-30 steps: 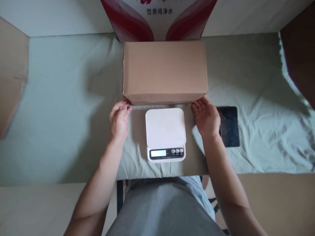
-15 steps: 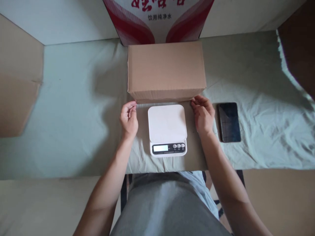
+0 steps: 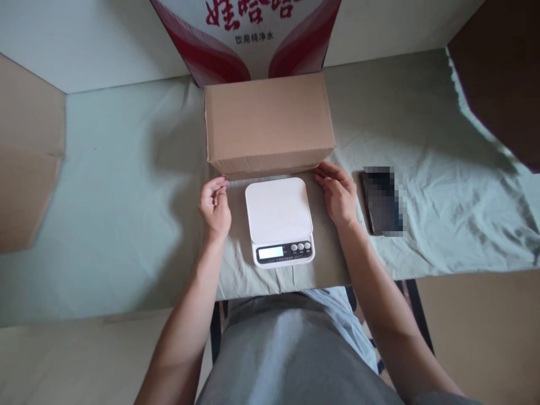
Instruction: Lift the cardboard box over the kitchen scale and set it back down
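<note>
A closed brown cardboard box lies on the cloth in front of me, long side towards me. My left hand is at its lower front left corner, fingers curled and fingertips against the edge. At the lower front right corner, the fingertips of my right hand meet the box's bottom edge, with the thumb drawn in. The undersides of my fingers are hidden. Between my hands stands a white kitchen scale with a bare platform. Its small display is lit, but no digits can be read.
A phone, partly pixelated, lies right of my right hand. Behind the box stands a red and white printed carton. More brown cardboard rises at the left, and a dark brown panel at the right. Greenish cloth covers the table.
The view has shifted and tilted slightly, so everything sits a little further left. My hands, the box and the scale keep their places relative to one another.
</note>
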`<control>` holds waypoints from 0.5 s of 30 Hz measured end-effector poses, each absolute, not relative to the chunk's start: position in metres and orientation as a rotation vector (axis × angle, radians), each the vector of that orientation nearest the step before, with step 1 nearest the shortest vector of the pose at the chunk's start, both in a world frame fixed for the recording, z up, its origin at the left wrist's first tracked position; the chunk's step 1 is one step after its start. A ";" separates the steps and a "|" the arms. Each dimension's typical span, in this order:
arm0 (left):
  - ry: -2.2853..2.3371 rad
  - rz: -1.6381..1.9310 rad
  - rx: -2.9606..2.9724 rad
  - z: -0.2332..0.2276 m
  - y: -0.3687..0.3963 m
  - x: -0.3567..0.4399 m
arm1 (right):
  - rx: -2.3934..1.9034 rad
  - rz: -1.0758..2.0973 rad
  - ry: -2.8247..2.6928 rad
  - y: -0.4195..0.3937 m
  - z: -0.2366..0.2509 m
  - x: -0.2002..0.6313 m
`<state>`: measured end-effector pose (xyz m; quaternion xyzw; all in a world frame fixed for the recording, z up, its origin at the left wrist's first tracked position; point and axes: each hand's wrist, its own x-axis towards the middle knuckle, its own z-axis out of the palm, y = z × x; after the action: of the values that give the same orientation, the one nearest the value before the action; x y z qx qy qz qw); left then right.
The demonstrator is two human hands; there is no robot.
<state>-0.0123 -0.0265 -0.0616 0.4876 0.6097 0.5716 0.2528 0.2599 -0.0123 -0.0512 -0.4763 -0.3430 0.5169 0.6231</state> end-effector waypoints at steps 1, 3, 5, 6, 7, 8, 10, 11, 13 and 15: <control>1.661 1.555 1.323 -0.061 -0.027 -0.012 | -1.093 1.185 -0.792 -0.012 -0.052 0.260; 1.664 1.561 1.318 -0.061 -0.027 -0.012 | -1.087 1.185 -0.802 -0.013 -0.053 0.260; 1.665 1.565 1.317 -0.061 -0.026 -0.012 | -1.088 1.183 -0.812 -0.013 -0.053 0.260; 1.664 1.565 1.320 -0.061 -0.026 -0.012 | -1.095 1.179 -0.818 -0.013 -0.053 0.260; 1.662 1.565 1.322 -0.061 -0.026 -0.012 | -1.105 1.176 -0.824 -0.013 -0.054 0.260; 1.659 1.567 1.324 -0.062 -0.026 -0.012 | -1.114 1.173 -0.829 -0.013 -0.054 0.261; 1.652 1.572 1.326 -0.062 -0.026 -0.012 | -1.119 1.168 -0.834 -0.013 -0.055 0.261; 1.651 1.572 1.327 -0.062 -0.026 -0.012 | -1.114 1.170 -0.834 -0.013 -0.055 0.261; 1.650 1.570 1.331 -0.062 -0.027 -0.012 | -1.097 1.175 -0.831 -0.013 -0.055 0.261; 1.647 1.566 1.337 -0.062 -0.027 -0.013 | -1.089 1.179 -0.826 -0.013 -0.054 0.261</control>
<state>-0.0125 -0.0270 -0.0620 0.4909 0.6048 0.5752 0.2496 0.2607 -0.0130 -0.0543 -0.4737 -0.3593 0.5126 0.6194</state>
